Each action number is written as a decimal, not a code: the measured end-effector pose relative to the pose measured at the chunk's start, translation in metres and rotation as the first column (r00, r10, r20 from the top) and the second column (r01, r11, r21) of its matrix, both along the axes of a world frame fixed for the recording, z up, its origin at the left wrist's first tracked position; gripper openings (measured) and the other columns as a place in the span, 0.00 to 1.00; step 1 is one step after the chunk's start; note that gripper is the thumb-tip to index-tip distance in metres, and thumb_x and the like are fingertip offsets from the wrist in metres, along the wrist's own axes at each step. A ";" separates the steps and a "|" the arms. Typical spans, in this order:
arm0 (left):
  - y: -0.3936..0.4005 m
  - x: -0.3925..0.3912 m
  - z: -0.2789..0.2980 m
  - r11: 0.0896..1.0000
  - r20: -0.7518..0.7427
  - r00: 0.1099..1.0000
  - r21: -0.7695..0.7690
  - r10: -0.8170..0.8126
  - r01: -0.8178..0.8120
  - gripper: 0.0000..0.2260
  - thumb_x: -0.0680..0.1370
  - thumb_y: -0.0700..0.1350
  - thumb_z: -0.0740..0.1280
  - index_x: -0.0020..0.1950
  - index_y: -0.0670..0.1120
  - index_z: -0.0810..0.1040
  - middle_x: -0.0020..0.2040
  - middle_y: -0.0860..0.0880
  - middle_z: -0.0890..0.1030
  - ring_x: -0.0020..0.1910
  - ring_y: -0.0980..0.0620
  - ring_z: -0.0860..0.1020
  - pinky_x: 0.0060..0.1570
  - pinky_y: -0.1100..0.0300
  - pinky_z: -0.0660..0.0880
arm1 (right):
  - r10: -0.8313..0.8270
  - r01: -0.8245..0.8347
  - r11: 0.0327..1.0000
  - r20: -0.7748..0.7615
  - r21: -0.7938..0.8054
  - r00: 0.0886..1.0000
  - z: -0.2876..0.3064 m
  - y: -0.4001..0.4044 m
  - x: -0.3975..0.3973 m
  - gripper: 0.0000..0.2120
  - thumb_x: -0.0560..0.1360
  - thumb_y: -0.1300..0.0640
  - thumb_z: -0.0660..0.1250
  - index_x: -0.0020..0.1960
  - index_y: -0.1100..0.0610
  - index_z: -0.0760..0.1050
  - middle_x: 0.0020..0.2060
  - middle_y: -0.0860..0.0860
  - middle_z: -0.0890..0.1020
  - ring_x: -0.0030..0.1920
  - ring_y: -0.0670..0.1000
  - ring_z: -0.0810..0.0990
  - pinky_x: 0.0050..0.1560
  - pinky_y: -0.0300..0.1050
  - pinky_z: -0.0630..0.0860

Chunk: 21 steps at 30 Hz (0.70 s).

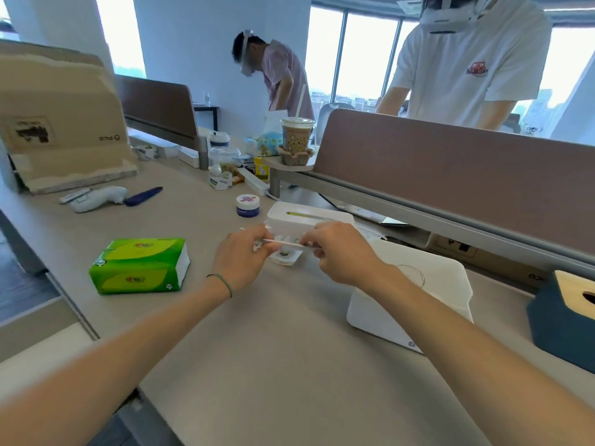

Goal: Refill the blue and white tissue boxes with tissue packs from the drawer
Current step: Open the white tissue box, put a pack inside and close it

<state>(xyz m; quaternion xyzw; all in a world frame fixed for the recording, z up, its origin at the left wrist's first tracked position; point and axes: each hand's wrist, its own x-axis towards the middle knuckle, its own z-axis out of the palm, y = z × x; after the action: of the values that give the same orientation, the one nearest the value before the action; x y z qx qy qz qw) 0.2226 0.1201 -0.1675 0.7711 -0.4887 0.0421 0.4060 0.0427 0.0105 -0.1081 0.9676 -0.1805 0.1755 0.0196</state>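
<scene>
A white tissue box (309, 217) stands on the desk with green showing through its top slot. Just in front of it, my left hand (241, 262) and my right hand (338, 252) pinch the two ends of a thin flat white piece (283, 242), seen edge-on. Under it a small white labelled item (285, 257) lies on the desk. A green tissue pack (141, 265) lies to the left, apart from my hands. A large white box part (409, 294) lies to the right. The blue tissue box (563, 320) with a wooden top stands at the right edge.
A brown divider (450, 175) runs behind the desk; two persons stand beyond it. A small blue-lidded jar (247, 205), a power strip (254, 183), a drink cup (297, 136), a cardboard box (61, 123) and a white handheld controller (96, 197) stand further back.
</scene>
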 end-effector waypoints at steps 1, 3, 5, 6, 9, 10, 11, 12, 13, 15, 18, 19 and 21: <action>-0.001 0.006 -0.003 1.000 0.005 1.000 0.029 -0.002 0.002 0.06 0.78 0.55 0.69 0.45 0.55 0.80 0.44 0.51 0.84 0.44 0.48 0.80 0.44 0.52 0.76 | -0.003 0.003 1.000 -0.026 -0.001 1.000 -0.001 -0.001 0.007 0.17 0.72 0.66 0.66 0.57 0.52 0.83 0.47 0.52 0.83 0.48 0.54 0.79 0.41 0.43 0.66; -0.004 0.014 -0.008 0.996 0.014 1.000 0.084 0.004 -0.005 0.06 0.78 0.56 0.68 0.48 0.55 0.80 0.49 0.50 0.85 0.46 0.49 0.79 0.46 0.55 0.75 | -0.017 0.017 1.000 -0.058 0.012 0.998 -0.003 -0.004 0.019 0.18 0.72 0.66 0.67 0.58 0.52 0.83 0.48 0.52 0.84 0.48 0.54 0.79 0.42 0.42 0.65; -0.010 0.020 -0.013 0.994 0.021 1.000 0.110 0.021 -0.023 0.09 0.78 0.57 0.68 0.52 0.54 0.82 0.53 0.49 0.85 0.50 0.48 0.79 0.49 0.55 0.75 | -0.032 0.034 0.999 -0.083 0.021 0.996 -0.006 -0.006 0.028 0.18 0.71 0.65 0.67 0.57 0.52 0.83 0.47 0.52 0.84 0.48 0.55 0.79 0.42 0.43 0.66; -0.013 0.022 -0.015 0.992 0.022 0.999 0.126 0.028 -0.031 0.10 0.78 0.57 0.68 0.53 0.54 0.82 0.54 0.49 0.85 0.51 0.47 0.79 0.51 0.54 0.76 | -0.045 0.047 0.999 -0.092 0.023 0.995 -0.009 -0.008 0.032 0.18 0.71 0.65 0.67 0.57 0.51 0.83 0.47 0.52 0.84 0.47 0.55 0.79 0.42 0.43 0.67; -0.020 0.028 -0.023 0.986 0.026 0.999 0.161 0.039 -0.043 0.10 0.78 0.58 0.68 0.53 0.54 0.83 0.56 0.49 0.84 0.54 0.46 0.80 0.52 0.52 0.76 | -0.088 0.095 0.994 -0.111 0.059 0.990 -0.017 -0.011 0.040 0.15 0.72 0.62 0.69 0.56 0.50 0.83 0.48 0.52 0.84 0.45 0.53 0.77 0.42 0.43 0.68; -0.021 0.029 -0.025 0.984 0.032 0.998 0.173 0.046 -0.051 0.10 0.78 0.58 0.68 0.53 0.54 0.83 0.57 0.49 0.84 0.54 0.46 0.80 0.52 0.52 0.76 | -0.101 0.109 0.992 -0.115 0.067 0.988 -0.020 -0.013 0.043 0.14 0.72 0.60 0.70 0.56 0.49 0.83 0.49 0.53 0.84 0.46 0.54 0.78 0.42 0.44 0.70; -0.023 0.030 -0.028 0.982 0.041 0.998 0.180 0.050 -0.056 0.10 0.78 0.58 0.68 0.52 0.54 0.82 0.56 0.48 0.85 0.54 0.45 0.80 0.50 0.53 0.76 | -0.111 0.121 0.990 -0.121 0.074 0.986 -0.023 -0.014 0.045 0.13 0.72 0.58 0.70 0.56 0.49 0.83 0.50 0.53 0.84 0.48 0.55 0.79 0.43 0.45 0.73; -0.024 0.030 -0.030 0.979 0.045 0.997 0.191 0.056 -0.063 0.09 0.78 0.58 0.68 0.51 0.55 0.82 0.54 0.48 0.85 0.52 0.45 0.80 0.47 0.54 0.75 | -0.123 0.134 0.988 -0.130 0.081 0.984 -0.026 -0.015 0.047 0.13 0.72 0.58 0.70 0.56 0.49 0.83 0.50 0.53 0.84 0.49 0.56 0.80 0.45 0.46 0.75; -0.025 0.030 -0.032 0.977 0.043 0.997 0.200 0.060 -0.068 0.09 0.78 0.57 0.68 0.51 0.55 0.82 0.52 0.47 0.85 0.51 0.45 0.79 0.45 0.55 0.73 | -0.136 0.149 0.985 -0.139 0.088 0.981 -0.030 -0.016 0.049 0.14 0.72 0.58 0.70 0.56 0.49 0.83 0.51 0.53 0.84 0.50 0.56 0.80 0.46 0.47 0.76; -0.026 0.031 -0.037 0.973 0.043 0.997 0.221 0.067 -0.075 0.08 0.78 0.57 0.68 0.50 0.55 0.82 0.49 0.47 0.84 0.50 0.45 0.79 0.44 0.56 0.72 | -0.160 0.176 0.979 -0.148 0.102 0.976 -0.037 -0.016 0.052 0.15 0.72 0.60 0.69 0.56 0.48 0.83 0.51 0.54 0.84 0.50 0.57 0.80 0.45 0.46 0.74; -0.026 0.034 -0.045 0.963 0.056 0.997 0.259 0.060 -0.072 0.08 0.77 0.57 0.69 0.49 0.54 0.81 0.50 0.48 0.84 0.52 0.44 0.80 0.47 0.54 0.75 | -0.171 0.185 0.978 -0.134 0.099 0.976 -0.048 -0.016 0.053 0.14 0.73 0.62 0.67 0.55 0.50 0.82 0.51 0.54 0.83 0.52 0.57 0.80 0.45 0.45 0.70; -0.027 0.034 -0.047 0.960 0.057 0.997 0.272 0.058 -0.072 0.08 0.77 0.57 0.69 0.48 0.54 0.81 0.50 0.48 0.84 0.52 0.44 0.80 0.47 0.54 0.75 | -0.170 0.183 0.978 -0.135 0.098 0.976 -0.051 -0.015 0.052 0.14 0.73 0.62 0.66 0.55 0.51 0.82 0.51 0.54 0.83 0.52 0.57 0.79 0.45 0.45 0.69; -0.028 0.034 -0.048 0.952 0.056 0.997 0.298 0.053 -0.067 0.08 0.76 0.57 0.70 0.48 0.54 0.81 0.51 0.48 0.84 0.53 0.44 0.80 0.48 0.54 0.74 | -0.166 0.181 0.978 -0.142 0.101 0.976 -0.054 -0.014 0.050 0.13 0.74 0.63 0.65 0.54 0.52 0.82 0.51 0.54 0.83 0.51 0.57 0.79 0.45 0.45 0.69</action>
<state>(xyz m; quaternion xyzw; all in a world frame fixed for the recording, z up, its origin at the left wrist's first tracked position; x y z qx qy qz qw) 0.2568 0.0925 -0.2158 0.8369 -0.4754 -0.0020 0.2714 0.0931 -0.0034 -0.1621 0.9572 -0.2724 0.0978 -0.0083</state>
